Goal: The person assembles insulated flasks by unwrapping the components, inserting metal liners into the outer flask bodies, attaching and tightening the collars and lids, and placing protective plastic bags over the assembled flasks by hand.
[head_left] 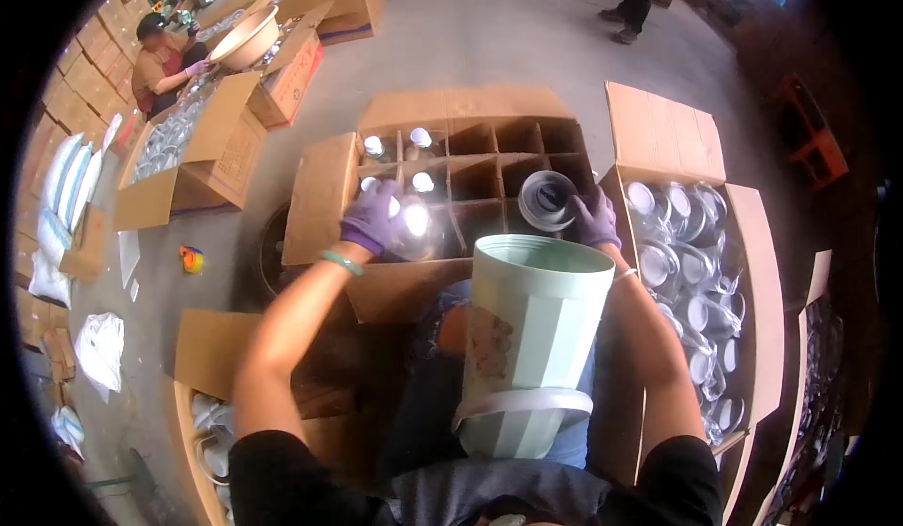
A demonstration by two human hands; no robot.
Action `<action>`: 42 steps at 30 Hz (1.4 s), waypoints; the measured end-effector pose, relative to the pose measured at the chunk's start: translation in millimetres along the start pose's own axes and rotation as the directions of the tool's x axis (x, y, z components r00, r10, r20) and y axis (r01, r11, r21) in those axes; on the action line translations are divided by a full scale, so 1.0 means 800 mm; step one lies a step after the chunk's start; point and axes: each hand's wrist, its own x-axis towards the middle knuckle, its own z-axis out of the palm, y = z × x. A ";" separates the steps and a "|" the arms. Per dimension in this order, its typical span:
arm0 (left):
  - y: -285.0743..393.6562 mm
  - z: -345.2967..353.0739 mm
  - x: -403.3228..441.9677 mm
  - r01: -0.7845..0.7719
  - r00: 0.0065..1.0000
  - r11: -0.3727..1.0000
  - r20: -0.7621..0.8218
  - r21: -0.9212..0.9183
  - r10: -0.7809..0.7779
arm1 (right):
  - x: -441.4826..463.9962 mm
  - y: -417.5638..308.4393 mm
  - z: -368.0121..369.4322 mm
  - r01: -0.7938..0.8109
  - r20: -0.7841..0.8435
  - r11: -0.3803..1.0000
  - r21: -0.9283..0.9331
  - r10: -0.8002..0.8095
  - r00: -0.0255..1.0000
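My left hand (372,218), in a purple glove, is closed at the side of a clear glass jug (417,225) over the near left of a divided carton (324,188). Glare hides part of the jug. White-capped glass bottles (420,138) stand in the carton's left cells. At its right side, my right hand (594,219), also gloved, grips the edge of a grey round-topped container (546,199) with a dark centre; the fingers are partly hidden. A pale green bucket (531,338) with a whitish handle leans between my legs, below both hands.
An open carton of lidded glass jugs (691,263) is on my right. Another open carton (202,404) sits at lower left. A person (165,65) works behind cartons at far left, near a beige basin (246,39). An orange tape roll (192,260) lies on the floor.
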 end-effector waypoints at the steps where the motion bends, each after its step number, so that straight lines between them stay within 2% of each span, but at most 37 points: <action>1: 0.019 -0.053 0.006 -0.048 0.998 0.998 -0.036 -0.032 0.047 | -0.011 -0.010 -0.008 0.006 0.126 0.943 0.331 -0.051 0.991; 2: 0.034 -0.102 0.014 -0.101 0.993 0.993 -0.074 -0.059 0.097 | -0.023 -0.021 -0.016 -0.030 0.222 0.779 0.626 -0.141 0.965; 3: 0.025 -0.129 0.021 -0.146 0.979 0.987 -0.155 -0.068 0.134 | -0.031 -0.026 -0.021 -0.006 0.250 0.728 0.686 -0.228 0.941; 4: 0.015 -0.156 0.026 -0.192 0.958 0.979 -0.233 -0.073 0.170 | -0.044 -0.048 -0.040 -0.053 0.356 0.799 0.598 -0.205 0.912; 6: 0.051 -0.239 0.038 -0.224 0.904 0.973 -0.362 0.055 0.228 | -0.051 -0.063 -0.056 0.044 0.484 0.852 0.522 -0.339 0.807; 7: 0.074 -0.261 0.038 -0.114 0.925 0.921 -0.377 -0.371 -0.037 | -0.057 -0.080 -0.064 -0.088 0.570 0.850 0.520 -0.269 0.777; 8: 0.098 -0.275 0.036 -0.010 0.919 0.681 -0.275 -0.732 -0.283 | -0.063 -0.104 -0.070 -0.216 0.649 0.837 0.503 -0.201 0.733; 10: 0.121 -0.285 0.039 -0.028 0.904 0.706 -0.320 -0.707 -0.284 | -0.058 -0.136 -0.082 -0.173 0.734 0.889 0.424 -0.226 0.640; 11: 0.127 -0.279 0.043 -0.040 0.872 0.592 -0.317 -0.805 -0.373 | -0.058 -0.142 -0.084 -0.106 0.607 0.784 0.611 -0.379 0.699; 12: 0.134 -0.270 0.045 -0.060 0.836 0.464 -0.298 -0.884 -0.460 | -0.049 -0.154 -0.084 0.087 0.391 0.665 0.742 -0.534 0.750; 13: 0.141 -0.250 0.049 -0.094 0.822 0.366 -0.280 -0.926 -0.497 | -0.041 -0.167 -0.085 0.298 0.146 0.521 0.800 -0.650 0.746; 14: 0.160 -0.237 0.051 -0.032 0.775 0.247 -0.180 -0.969 -0.606 | -0.042 -0.194 -0.105 0.276 -0.013 0.256 0.926 -0.710 0.705; 15: 0.173 -0.221 0.050 -0.030 0.789 0.195 -0.143 -0.980 -0.597 | -0.044 -0.222 -0.125 0.226 -0.172 -0.030 0.974 -0.747 0.642; 16: 0.172 -0.189 0.057 -0.089 0.766 0.077 -0.118 -0.993 -0.632 | -0.052 -0.237 -0.155 -0.008 -0.176 -0.243 0.970 -0.727 0.664; 17: 0.200 -0.184 0.050 0.026 0.806 -0.061 0.057 -0.998 -0.590 | -0.061 -0.253 -0.186 -0.228 -0.181 -0.444 0.866 -0.705 0.686; 18: 0.219 -0.170 0.051 0.004 0.859 -0.067 0.038 -0.998 -0.511 | -0.058 -0.253 -0.200 -0.239 -0.177 -0.478 0.845 -0.671 0.720; 19: 0.230 -0.161 0.051 0.058 0.870 -0.182 0.139 -0.981 -0.472 | -0.068 -0.270 -0.218 -0.229 -0.050 -0.514 0.826 -0.472 0.880; 20: 0.235 -0.157 0.051 0.112 0.876 -0.290 0.232 -0.950 -0.423 | -0.061 -0.272 -0.229 -0.278 -0.161 -0.537 0.797 -0.632 0.758; 21: 0.238 -0.156 0.049 0.109 0.876 -0.295 0.232 -0.949 -0.423 | -0.061 -0.274 -0.241 -0.242 -0.154 -0.506 0.828 -0.619 0.770; 23: 0.242 -0.153 0.044 0.118 0.906 -0.467 0.287 -0.877 -0.311 | -0.056 -0.273 -0.254 -0.205 -0.146 -0.472 0.858 -0.605 0.782; 24: 0.242 -0.149 0.042 0.118 0.905 -0.469 0.289 -0.875 -0.312 | -0.048 -0.265 -0.261 -0.273 -0.123 -0.408 0.871 -0.720 0.683; 25: 0.239 -0.140 0.038 0.120 0.939 -0.410 0.238 -0.904 -0.250 | -0.043 -0.261 -0.263 -0.306 -0.109 -0.374 0.875 -0.770 0.629; 26: 0.227 -0.125 0.037 0.162 0.965 -0.184 0.194 -0.969 -0.174 | -0.038 -0.258 -0.266 -0.335 -0.095 -0.337 0.880 -0.815 0.571; 27: 0.216 -0.109 0.036 0.155 0.984 0.071 0.148 -0.985 -0.097 | -0.035 -0.260 -0.268 -0.204 -0.091 -0.381 0.902 -0.629 0.772; 28: 0.204 -0.094 0.034 0.103 0.995 0.301 0.102 -0.948 -0.019 | -0.031 -0.261 -0.272 -0.064 -0.101 -0.386 0.920 -0.393 0.914; 29: 0.211 -0.093 0.034 0.020 0.997 0.581 0.060 -0.813 0.049 | -0.020 -0.261 -0.283 -0.231 -0.090 -0.397 0.888 -0.643 0.760; 30: 0.217 -0.092 0.034 -0.079 0.991 0.795 0.042 -0.601 0.129 | -0.016 -0.261 -0.286 -0.162 -0.099 -0.370 0.915 -0.594 0.798; 31: 0.215 -0.092 0.038 0.011 0.993 0.678 0.088 -0.735 0.079 | -0.011 -0.261 -0.289 -0.096 -0.108 -0.334 0.938 -0.542 0.833; 32: 0.214 -0.093 0.042 0.097 0.991 0.533 0.133 -0.841 0.029 | -0.003 -0.260 -0.300 -0.129 -0.087 -0.304 0.944 -0.605 0.792; 33: 0.205 -0.092 0.048 0.178 0.984 0.365 0.177 -0.914 -0.037 | 0.009 -0.251 -0.306 -0.092 -0.057 -0.204 0.975 -0.623 0.780; 35: 0.190 -0.089 0.060 0.298 0.944 -0.011 0.297 -0.954 -0.143 | 0.047 -0.228 -0.311 -0.035 -0.052 -0.126 0.991 -0.626 0.778; 36: 0.196 -0.094 0.066 0.329 0.914 -0.203 0.365 -0.922 -0.177 | 0.060 -0.219 -0.308 0.086 -0.078 -0.019 0.996 -0.635 0.768; 37: 0.203 -0.101 0.067 0.349 0.905 -0.195 0.383 -0.917 -0.182 | 0.074 -0.210 -0.304 0.208 -0.105 0.086 0.974 -0.644 0.757; 40: 0.221 -0.104 0.062 0.346 0.912 -0.165 0.372 -0.924 -0.172 | 0.025 -0.240 -0.264 -0.107 0.122 0.060 0.992 -0.450 0.884; 41: 0.232 -0.107 0.054 0.322 0.932 -0.148 0.341 -0.935 -0.124 | 0.006 -0.245 -0.258 -0.340 0.279 -0.099 0.935 -0.384 0.880; 42: 0.239 -0.108 0.050 0.296 0.949 -0.131 0.307 -0.946 -0.076 | -0.008 -0.242 -0.245 -0.347 0.328 0.025 0.938 -0.395 0.858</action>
